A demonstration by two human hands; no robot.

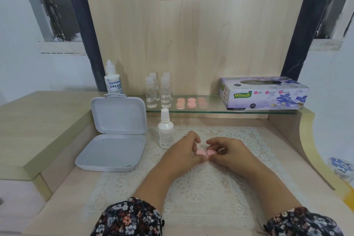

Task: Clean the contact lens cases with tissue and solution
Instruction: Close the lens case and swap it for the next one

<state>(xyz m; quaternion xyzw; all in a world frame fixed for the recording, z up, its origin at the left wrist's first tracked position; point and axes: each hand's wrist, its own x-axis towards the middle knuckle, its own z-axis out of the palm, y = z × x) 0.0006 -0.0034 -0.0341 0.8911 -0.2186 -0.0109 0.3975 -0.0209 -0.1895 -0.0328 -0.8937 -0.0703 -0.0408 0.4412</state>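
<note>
Near the middle of the table, on the lace mat, a pink contact lens case: two round capped wells joined side by side, long axis running left to right, parallel to the table's front edge. Pinched at its left well by the curled fingers of the left hand and at its right well by the curled fingers of the right hand. Toward the left edge, a white solution bottle upright beside an open grey box; along the back edge, on the glass shelf, more pink cases and a tissue box.
</note>
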